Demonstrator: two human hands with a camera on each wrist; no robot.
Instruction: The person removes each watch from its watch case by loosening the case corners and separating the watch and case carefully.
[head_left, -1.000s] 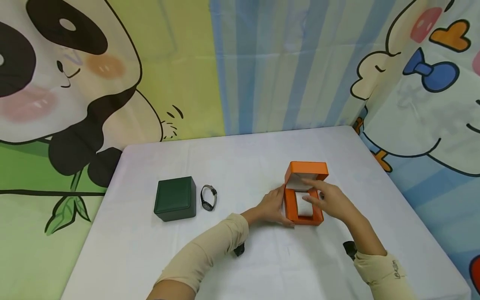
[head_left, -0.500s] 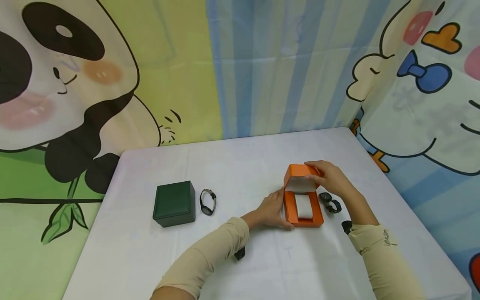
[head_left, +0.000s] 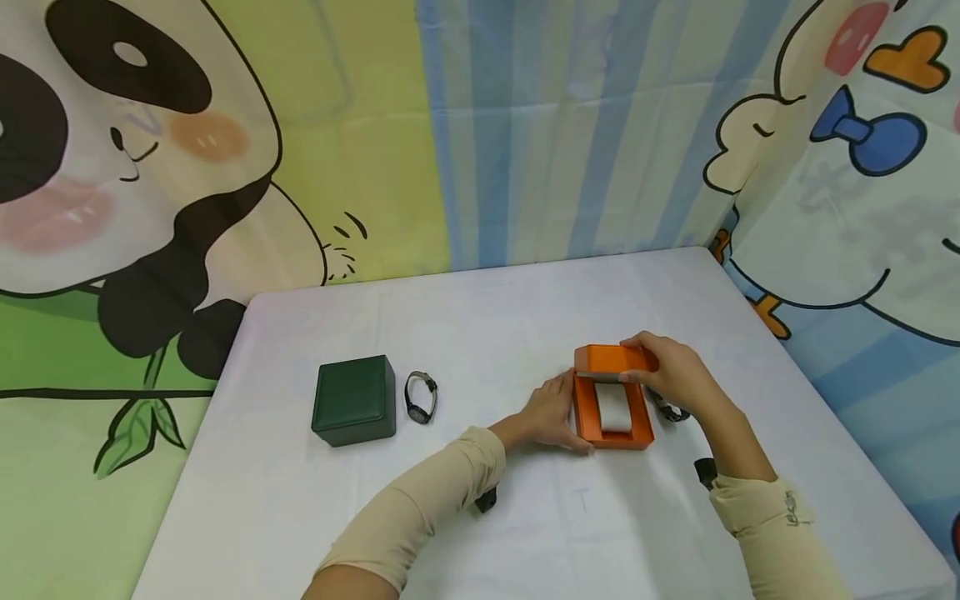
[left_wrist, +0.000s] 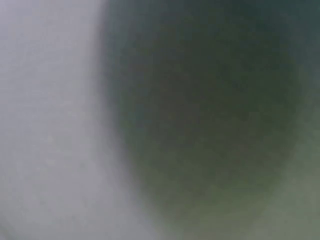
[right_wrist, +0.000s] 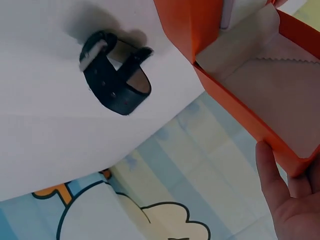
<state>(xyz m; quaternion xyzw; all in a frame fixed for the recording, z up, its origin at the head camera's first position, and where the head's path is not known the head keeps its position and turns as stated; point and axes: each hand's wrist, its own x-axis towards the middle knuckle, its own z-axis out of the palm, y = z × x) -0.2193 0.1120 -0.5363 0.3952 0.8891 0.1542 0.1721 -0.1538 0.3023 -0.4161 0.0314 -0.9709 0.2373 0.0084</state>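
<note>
An orange watch box [head_left: 642, 421] stands on the white table with its lid [head_left: 600, 358] partly lowered over a white cushion [head_left: 613, 407]. My left hand [head_left: 546, 413] lies against the box's left side, its thumb at the front corner. The right hand [head_left: 667, 372] pinches the lid's right edge, thumb underneath and fingers on the outside. Just right of the box lies a black watch, partly hidden by that hand; in the right wrist view, its dark strap [right_wrist: 117, 82] shows as a loop. The left wrist view is a dark blur.
A closed dark green box [head_left: 352, 402] sits to the left on the table. Beside it lies a second dark watch [head_left: 421, 397]. Cartoon-printed curtains [head_left: 525, 133] hang behind the table and along its right.
My right hand has gone from over the cushion to the lid, gripped it and tilted it downward. My left hand stays at the box's side.
</note>
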